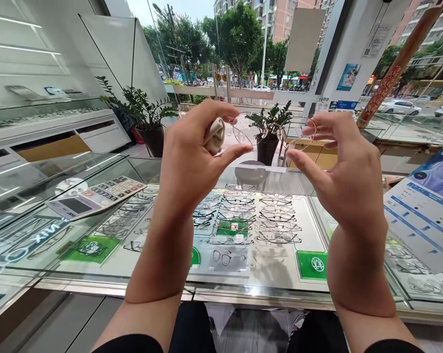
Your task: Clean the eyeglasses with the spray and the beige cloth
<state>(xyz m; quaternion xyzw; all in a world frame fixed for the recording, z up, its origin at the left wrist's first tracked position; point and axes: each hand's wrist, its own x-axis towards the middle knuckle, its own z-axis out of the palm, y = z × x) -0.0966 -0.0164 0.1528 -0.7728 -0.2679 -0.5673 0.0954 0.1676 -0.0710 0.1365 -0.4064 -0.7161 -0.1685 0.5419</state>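
A pair of thin-rimmed eyeglasses (298, 135) is held up above the counter, its clear lenses facing the window. My left hand (192, 152) grips the left rim between thumb and index finger. A crumpled pale cloth (215, 137) is tucked into the same hand, with its other fingers hidden behind. On the other side, my right hand (350, 162) pinches the right rim, thumb below and fingers above. Beneath both hands, rows of spectacle frames (276, 215) lie inside the glass display case (273, 287).
A large calculator (96, 196) rests on the glass top at left. A blue-and-white printed board (427, 211) stands at right. Potted plants (151, 137) are beyond the counter, before the glass shopfront. Another display cabinet (67, 127) is at far left.
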